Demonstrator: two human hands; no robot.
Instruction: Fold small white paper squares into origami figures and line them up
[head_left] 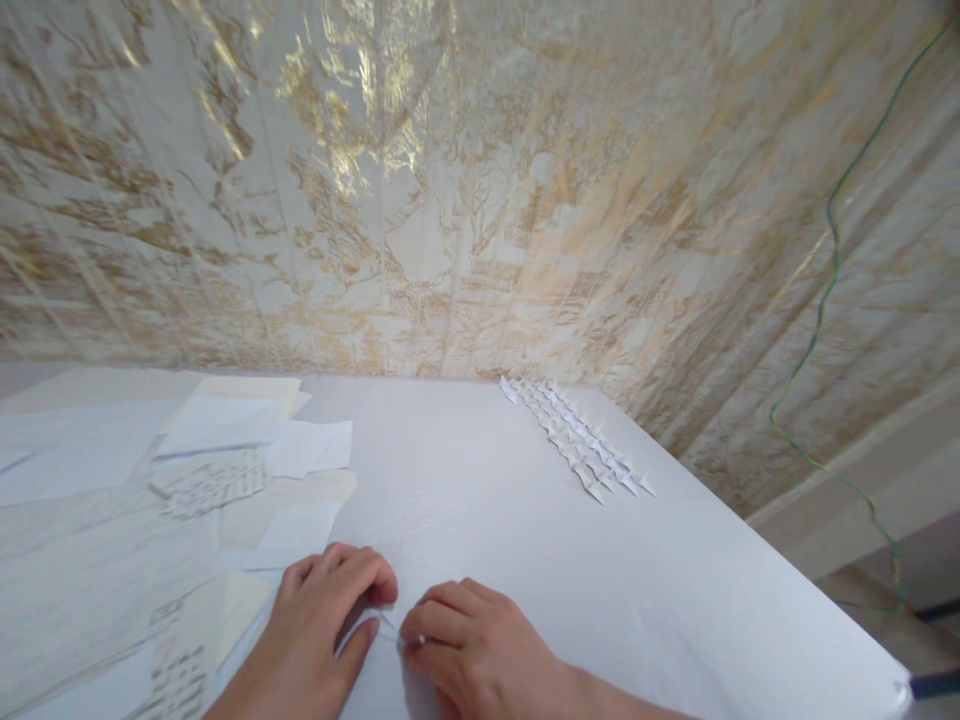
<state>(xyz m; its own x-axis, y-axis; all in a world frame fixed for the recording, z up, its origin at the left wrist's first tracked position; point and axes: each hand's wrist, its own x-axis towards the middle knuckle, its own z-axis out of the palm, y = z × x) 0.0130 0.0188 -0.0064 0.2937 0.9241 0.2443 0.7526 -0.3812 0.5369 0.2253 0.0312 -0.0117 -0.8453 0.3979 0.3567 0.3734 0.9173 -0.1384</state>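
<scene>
Close to the table's near edge, a small strip of folded white paper (388,624) spans the gap between my two hands. My right hand (480,645) pinches one end of it, with thumb and fingers pressed together. Curled around the other end is my left hand (326,615), its thumb below and its index finger above the paper. The fingers hide most of the piece, so its exact fold cannot be made out.
Loose white sheets (82,450) overlap across the left side of the white table (465,480), some with writing (217,482). Rows of small pointed folded paper pieces (574,435) lie at the back right. A gold-patterned curtain (420,200) hangs behind; a green cord (834,240) dangles at right.
</scene>
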